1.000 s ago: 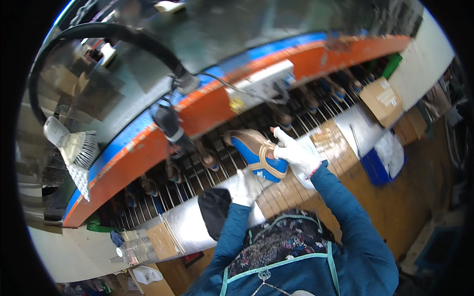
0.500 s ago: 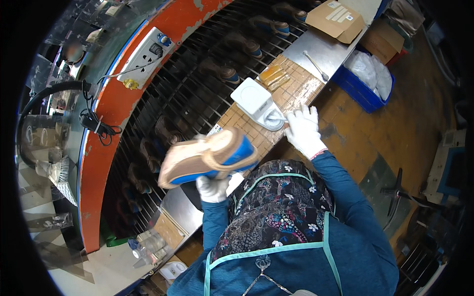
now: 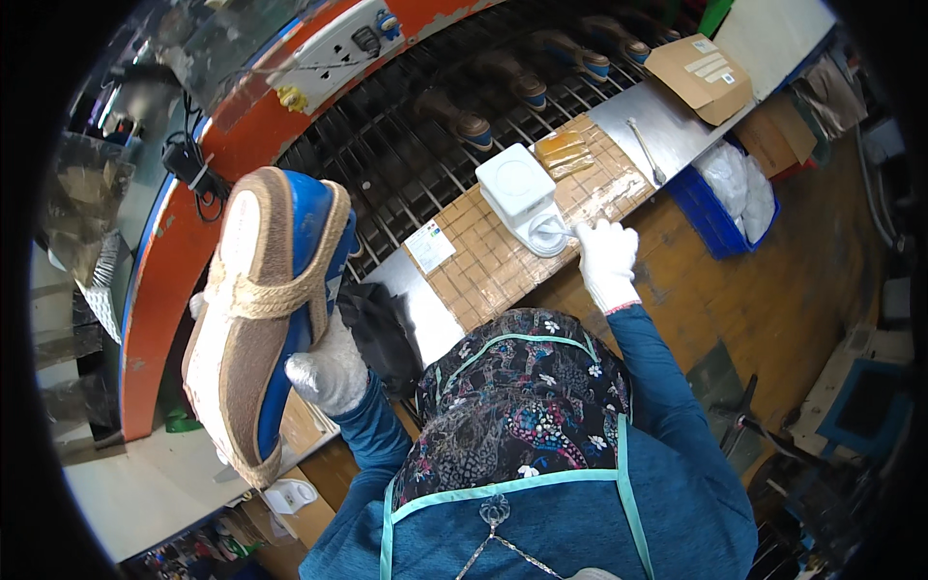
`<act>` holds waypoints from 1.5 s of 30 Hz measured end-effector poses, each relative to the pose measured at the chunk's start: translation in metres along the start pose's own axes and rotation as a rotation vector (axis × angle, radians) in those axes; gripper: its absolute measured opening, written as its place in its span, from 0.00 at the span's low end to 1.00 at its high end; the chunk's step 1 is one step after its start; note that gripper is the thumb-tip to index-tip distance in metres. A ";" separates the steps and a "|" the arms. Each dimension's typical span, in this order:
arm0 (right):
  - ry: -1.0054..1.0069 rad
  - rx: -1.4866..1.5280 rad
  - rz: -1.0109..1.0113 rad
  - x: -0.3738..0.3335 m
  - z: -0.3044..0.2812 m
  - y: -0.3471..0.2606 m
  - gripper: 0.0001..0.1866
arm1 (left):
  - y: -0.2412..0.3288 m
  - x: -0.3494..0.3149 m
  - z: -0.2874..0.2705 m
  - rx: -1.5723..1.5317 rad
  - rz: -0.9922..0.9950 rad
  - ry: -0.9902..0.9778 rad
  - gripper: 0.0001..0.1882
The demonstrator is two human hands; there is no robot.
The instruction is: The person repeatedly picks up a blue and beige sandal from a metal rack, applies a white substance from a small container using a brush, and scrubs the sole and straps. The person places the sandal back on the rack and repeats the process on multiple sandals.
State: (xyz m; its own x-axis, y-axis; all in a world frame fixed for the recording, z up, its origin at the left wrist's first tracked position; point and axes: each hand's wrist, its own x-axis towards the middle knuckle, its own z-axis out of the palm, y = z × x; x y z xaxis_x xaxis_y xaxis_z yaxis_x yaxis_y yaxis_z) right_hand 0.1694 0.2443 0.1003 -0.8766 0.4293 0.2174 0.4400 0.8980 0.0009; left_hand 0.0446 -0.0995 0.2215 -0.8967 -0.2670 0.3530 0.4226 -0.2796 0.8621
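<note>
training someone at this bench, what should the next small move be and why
Probably bring the right hand from the white container toward the shoe: the left hand holds the shoe up, and the right is curled beside the container's round end, its grip unclear.

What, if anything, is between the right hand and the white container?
Nothing visible: the right hand is beside the round end of the white container. The shoe is off left, in the left hand.
</note>
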 end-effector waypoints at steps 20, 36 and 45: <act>-0.105 0.180 -0.001 -0.001 0.018 0.014 0.04 | -0.024 -0.028 0.022 0.098 0.169 -0.065 0.32; -0.009 1.004 0.350 -0.003 -0.053 0.007 0.07 | -0.075 -0.040 0.074 -0.521 -0.288 -0.224 0.26; 0.633 0.871 -0.301 0.015 -0.222 -0.060 0.18 | -0.074 -0.006 0.117 -0.484 -0.054 -0.311 0.36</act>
State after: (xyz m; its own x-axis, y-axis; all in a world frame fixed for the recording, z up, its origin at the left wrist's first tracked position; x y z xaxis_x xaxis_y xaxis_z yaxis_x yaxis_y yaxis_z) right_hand 0.1731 0.1758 0.3207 -0.5581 0.2796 0.7813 -0.2773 0.8246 -0.4931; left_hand 0.0035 0.0305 0.1981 -0.8842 0.0222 0.4667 0.3218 -0.6952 0.6428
